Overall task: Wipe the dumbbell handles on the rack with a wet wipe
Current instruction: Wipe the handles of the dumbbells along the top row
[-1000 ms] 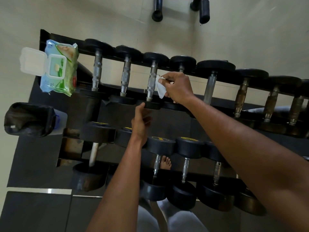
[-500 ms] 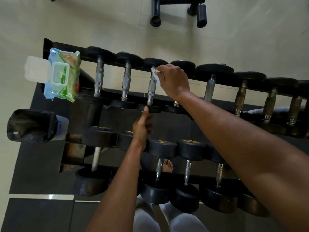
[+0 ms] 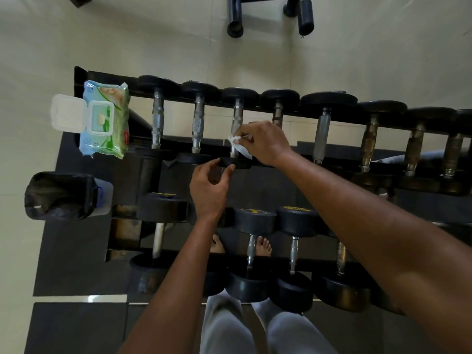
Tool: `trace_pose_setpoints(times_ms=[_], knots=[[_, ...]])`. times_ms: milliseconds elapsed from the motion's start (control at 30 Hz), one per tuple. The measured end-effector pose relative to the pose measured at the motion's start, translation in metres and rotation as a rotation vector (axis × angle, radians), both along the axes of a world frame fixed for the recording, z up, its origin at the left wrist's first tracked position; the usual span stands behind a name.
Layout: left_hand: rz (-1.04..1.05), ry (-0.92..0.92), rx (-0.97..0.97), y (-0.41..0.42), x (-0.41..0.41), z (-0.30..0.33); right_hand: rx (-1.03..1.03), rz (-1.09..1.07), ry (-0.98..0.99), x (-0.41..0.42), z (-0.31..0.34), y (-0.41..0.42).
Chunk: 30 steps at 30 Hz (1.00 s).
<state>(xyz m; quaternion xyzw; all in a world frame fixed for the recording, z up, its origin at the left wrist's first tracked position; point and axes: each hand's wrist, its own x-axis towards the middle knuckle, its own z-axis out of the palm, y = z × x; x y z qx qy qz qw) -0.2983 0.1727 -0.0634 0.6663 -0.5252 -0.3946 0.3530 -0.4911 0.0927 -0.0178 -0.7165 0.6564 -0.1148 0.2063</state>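
A black rack (image 3: 107,75) carries a top row of black dumbbells with metal handles. My right hand (image 3: 265,141) pinches a white wet wipe (image 3: 238,145) against the lower part of the third dumbbell's handle (image 3: 237,116). My left hand (image 3: 208,187) grips the near weight head (image 3: 233,162) of that same dumbbell between thumb and fingers. Two cleaned-looking handles (image 3: 157,121) stand to the left, rustier ones (image 3: 369,144) to the right.
An open pack of wet wipes (image 3: 104,123) lies on the rack's left end. A bin lined with a black bag (image 3: 61,195) stands on the floor at left. A lower row of dumbbells (image 3: 255,221) sits nearer me, my bare feet beneath. Bench legs (image 3: 235,21) stand behind.
My right hand slid the wipe from the top of the third handle down toward its near end. My left hand moved up and closed round the near weight head.
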Motion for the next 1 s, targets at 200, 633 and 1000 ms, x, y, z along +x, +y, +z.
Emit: trace_pose_setpoints(times_ms=[200, 633, 1000], knots=[[-0.073, -0.116, -0.045, -0.002, 0.005, 0.007, 0.137, 0.025, 0.011, 0.009, -0.007, 0.018], [-0.087, -0.106, -0.036, -0.007, 0.006, 0.004, 0.241, -1.01, -0.893, 0.007, -0.01, -0.053], [-0.109, -0.093, -0.041, -0.009, 0.008, 0.005, 0.509, -0.746, -0.704, -0.004, -0.008, -0.032]])
